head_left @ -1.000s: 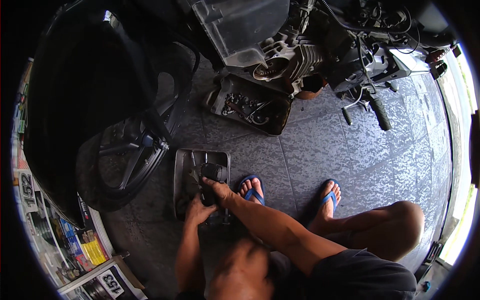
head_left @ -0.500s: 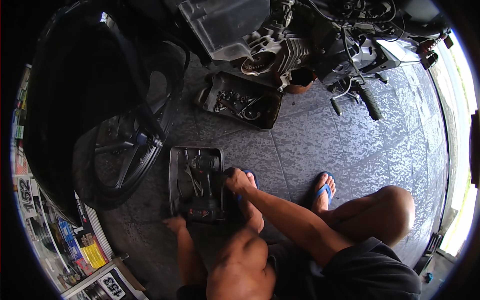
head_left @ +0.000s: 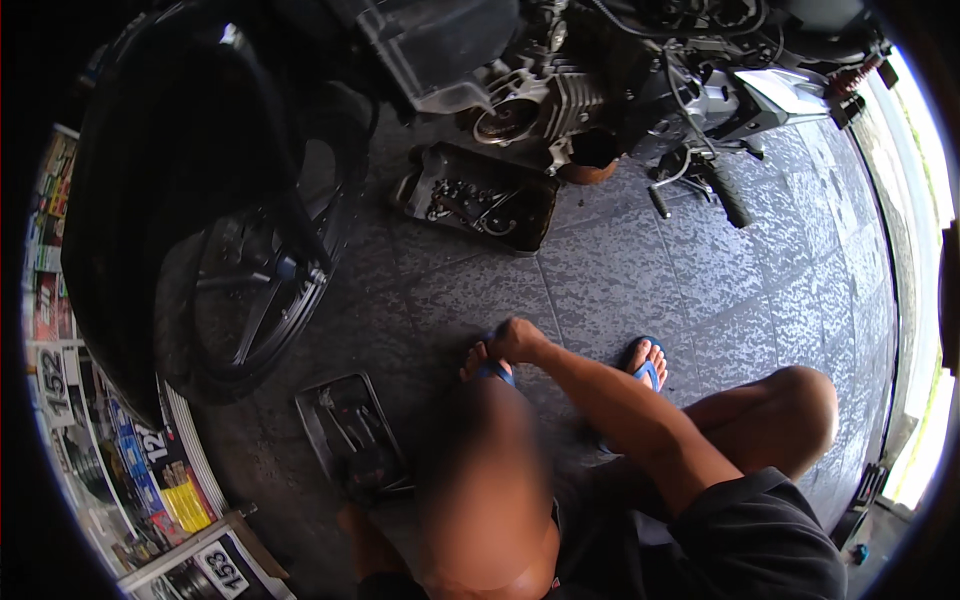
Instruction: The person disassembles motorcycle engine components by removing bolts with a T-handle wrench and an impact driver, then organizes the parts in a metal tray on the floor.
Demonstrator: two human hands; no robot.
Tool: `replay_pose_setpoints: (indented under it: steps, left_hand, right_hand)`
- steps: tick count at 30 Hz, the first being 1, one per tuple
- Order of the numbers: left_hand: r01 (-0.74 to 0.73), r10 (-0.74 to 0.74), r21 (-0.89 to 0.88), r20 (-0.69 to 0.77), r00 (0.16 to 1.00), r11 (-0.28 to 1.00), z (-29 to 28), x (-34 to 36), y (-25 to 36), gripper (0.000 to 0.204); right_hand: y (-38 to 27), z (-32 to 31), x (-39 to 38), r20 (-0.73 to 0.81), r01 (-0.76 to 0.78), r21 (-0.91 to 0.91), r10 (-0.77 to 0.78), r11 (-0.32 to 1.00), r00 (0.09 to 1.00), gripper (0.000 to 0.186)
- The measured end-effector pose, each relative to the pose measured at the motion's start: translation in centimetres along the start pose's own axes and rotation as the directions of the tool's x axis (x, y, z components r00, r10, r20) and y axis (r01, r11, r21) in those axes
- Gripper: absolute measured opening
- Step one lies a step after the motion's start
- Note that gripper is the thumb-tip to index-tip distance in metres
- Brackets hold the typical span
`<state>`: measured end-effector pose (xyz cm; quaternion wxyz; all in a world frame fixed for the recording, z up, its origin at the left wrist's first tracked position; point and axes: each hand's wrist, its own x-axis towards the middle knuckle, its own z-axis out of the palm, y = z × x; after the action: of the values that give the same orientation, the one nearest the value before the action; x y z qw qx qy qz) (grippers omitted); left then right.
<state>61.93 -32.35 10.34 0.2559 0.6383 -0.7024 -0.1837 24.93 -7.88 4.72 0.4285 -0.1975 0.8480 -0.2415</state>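
My right hand (head_left: 518,341) is closed above my left foot, fingers curled downward. Whatever they may hold is hidden. My left hand (head_left: 352,517) is at the near end of a dark rectangular tool tray (head_left: 303,418), its fingers lost in shadow and behind the tray. In the tray lie several long metal tools (head_left: 345,420), perhaps wrenches, and dark shapes at the near end that I cannot make out. My left knee, blurred, stands just right of the tray.
Farther off, a second dark tray (head_left: 548,222) holds nuts, bolts and small tools. Behind it stands a motorcycle with an exposed finned engine (head_left: 575,105). A spoked wheel (head_left: 305,285) is at left, near a rack of colourful packages (head_left: 185,500). Blue flip-flops (head_left: 648,372) are on my feet.
The tool tray has moved nearer and left, and turned, along with my left hand. My right hand has come off its right side and moved right. The power tools in it no longer show clearly.
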Motion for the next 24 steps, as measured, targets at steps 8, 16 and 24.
replay_pose_setpoints:
  steps: [8,16,24]
  left_hand:
    - [-0.396,0.354,0.01,0.427,0.832,0.918,2.3,-13.7,5.7,0.025]
    - [-0.294,0.478,-0.432,0.416,0.774,0.853,10.0,-3.2,20.3,0.014]
    - [-0.461,0.749,-0.612,0.629,0.209,0.643,12.6,-6.0,30.8,0.011]
  right_hand:
    - [7.2,8.1,-8.9,0.982,-0.097,-0.116,0.129,0.988,0.138,0.037]
    - [5.8,9.9,-13.0,0.876,-0.275,0.186,-0.033,0.943,0.482,0.035]
    - [3.5,6.8,-20.7,0.62,-0.251,0.407,-0.064,0.878,0.782,0.035]
